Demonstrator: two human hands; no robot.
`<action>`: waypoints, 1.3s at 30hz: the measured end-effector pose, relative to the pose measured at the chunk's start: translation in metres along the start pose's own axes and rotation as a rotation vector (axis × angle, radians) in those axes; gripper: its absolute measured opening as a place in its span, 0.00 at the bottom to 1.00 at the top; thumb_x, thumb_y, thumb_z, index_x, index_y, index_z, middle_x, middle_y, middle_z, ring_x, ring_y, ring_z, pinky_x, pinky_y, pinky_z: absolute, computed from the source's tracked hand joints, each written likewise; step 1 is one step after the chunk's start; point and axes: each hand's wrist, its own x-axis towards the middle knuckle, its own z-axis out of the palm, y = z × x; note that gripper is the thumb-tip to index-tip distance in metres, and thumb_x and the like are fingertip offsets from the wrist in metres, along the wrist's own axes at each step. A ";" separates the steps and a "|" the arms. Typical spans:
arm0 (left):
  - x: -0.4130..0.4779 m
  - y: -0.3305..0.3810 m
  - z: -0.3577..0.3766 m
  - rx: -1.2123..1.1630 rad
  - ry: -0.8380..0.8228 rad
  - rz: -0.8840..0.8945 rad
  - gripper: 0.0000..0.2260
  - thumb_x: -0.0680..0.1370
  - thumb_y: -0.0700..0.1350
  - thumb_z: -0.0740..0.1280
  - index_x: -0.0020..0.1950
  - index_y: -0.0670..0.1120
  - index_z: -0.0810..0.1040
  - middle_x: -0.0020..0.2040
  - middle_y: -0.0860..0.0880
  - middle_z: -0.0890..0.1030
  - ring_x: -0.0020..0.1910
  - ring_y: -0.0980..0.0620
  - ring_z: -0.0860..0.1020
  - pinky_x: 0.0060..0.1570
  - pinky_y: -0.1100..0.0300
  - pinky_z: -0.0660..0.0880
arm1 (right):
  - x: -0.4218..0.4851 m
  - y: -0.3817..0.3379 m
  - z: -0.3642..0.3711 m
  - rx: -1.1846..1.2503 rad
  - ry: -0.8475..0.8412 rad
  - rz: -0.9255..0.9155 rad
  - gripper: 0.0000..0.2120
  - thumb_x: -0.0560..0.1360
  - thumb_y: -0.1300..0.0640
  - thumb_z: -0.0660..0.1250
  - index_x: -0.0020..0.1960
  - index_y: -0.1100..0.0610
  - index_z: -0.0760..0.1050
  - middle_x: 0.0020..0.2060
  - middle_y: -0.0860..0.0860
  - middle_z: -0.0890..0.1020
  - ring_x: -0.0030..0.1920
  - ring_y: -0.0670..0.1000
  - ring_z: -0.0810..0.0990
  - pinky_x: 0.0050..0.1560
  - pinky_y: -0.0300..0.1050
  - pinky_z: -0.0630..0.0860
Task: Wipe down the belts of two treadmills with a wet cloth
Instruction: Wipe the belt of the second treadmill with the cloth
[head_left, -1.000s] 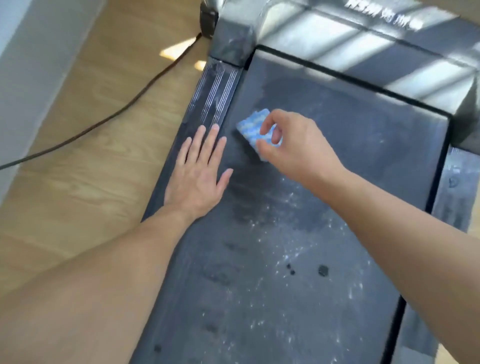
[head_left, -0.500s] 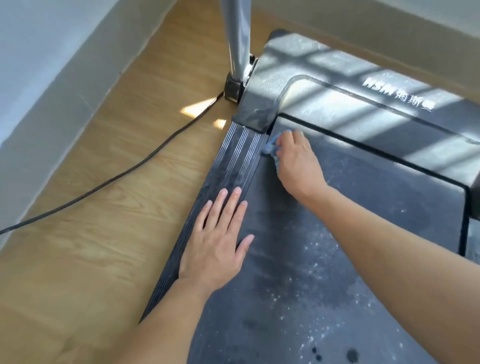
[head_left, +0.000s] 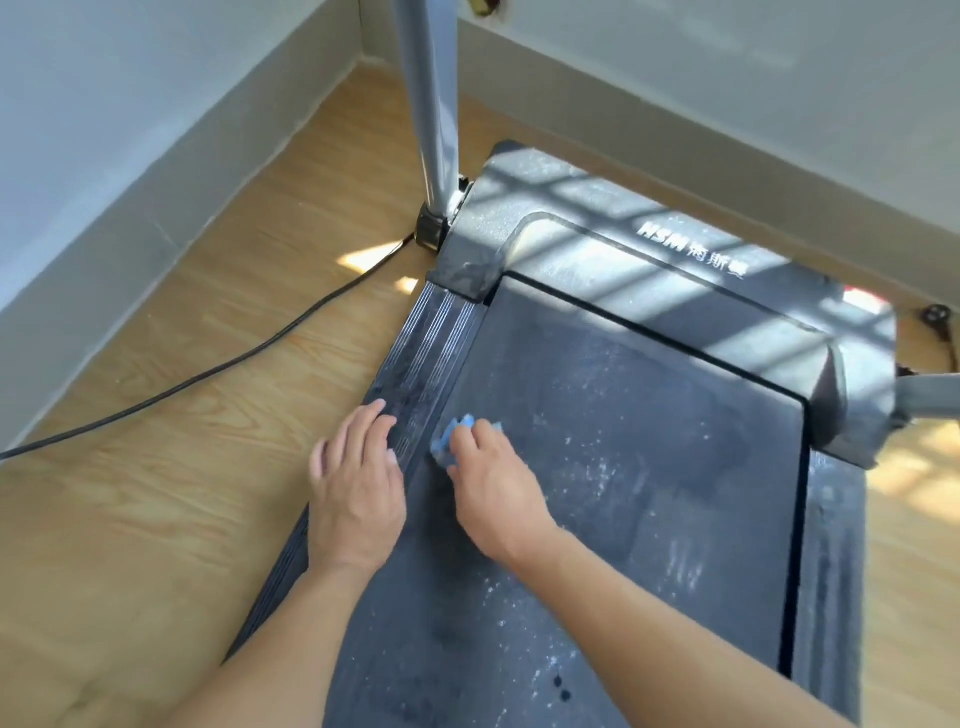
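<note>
Right hand (head_left: 498, 493): one blue cloth (head_left: 458, 430) is gripped at the left edge of the belt (head_left: 623, 441).
Left hand (head_left: 358, 488): laid on the one left side rail (head_left: 431, 338), fingers relaxed.

The single head-worn camera is looking forward and steeply down from above the person's forearms, facing along the treadmill belt (head_left: 623, 441) toward the motor cover (head_left: 649, 260) and the wall (head_left: 727, 78) behind it. It is sitting close, with the left hand (head_left: 358, 499) and right hand (head_left: 498, 499) filling the lower middle, while its wide angle is taking in the wooden floor (head_left: 182, 467) at left.
</note>
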 end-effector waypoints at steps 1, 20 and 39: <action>-0.007 -0.002 0.000 0.026 -0.019 0.016 0.21 0.84 0.46 0.56 0.75 0.43 0.74 0.83 0.49 0.66 0.81 0.47 0.67 0.75 0.43 0.67 | -0.015 -0.003 -0.002 -0.012 -0.065 -0.045 0.11 0.80 0.60 0.64 0.61 0.59 0.71 0.56 0.56 0.75 0.56 0.61 0.76 0.48 0.50 0.75; -0.019 -0.008 0.003 0.096 -0.104 0.078 0.27 0.84 0.49 0.56 0.84 0.43 0.65 0.88 0.49 0.54 0.86 0.49 0.54 0.82 0.43 0.60 | 0.012 -0.008 -0.006 0.130 0.035 -0.014 0.12 0.75 0.66 0.58 0.55 0.54 0.71 0.51 0.51 0.74 0.49 0.57 0.74 0.40 0.51 0.76; -0.015 -0.006 0.001 0.115 -0.118 0.058 0.27 0.84 0.50 0.57 0.83 0.44 0.67 0.87 0.49 0.55 0.86 0.49 0.55 0.81 0.43 0.62 | -0.006 0.009 -0.016 0.116 0.161 0.265 0.05 0.79 0.65 0.62 0.50 0.56 0.70 0.47 0.50 0.71 0.44 0.55 0.71 0.39 0.51 0.73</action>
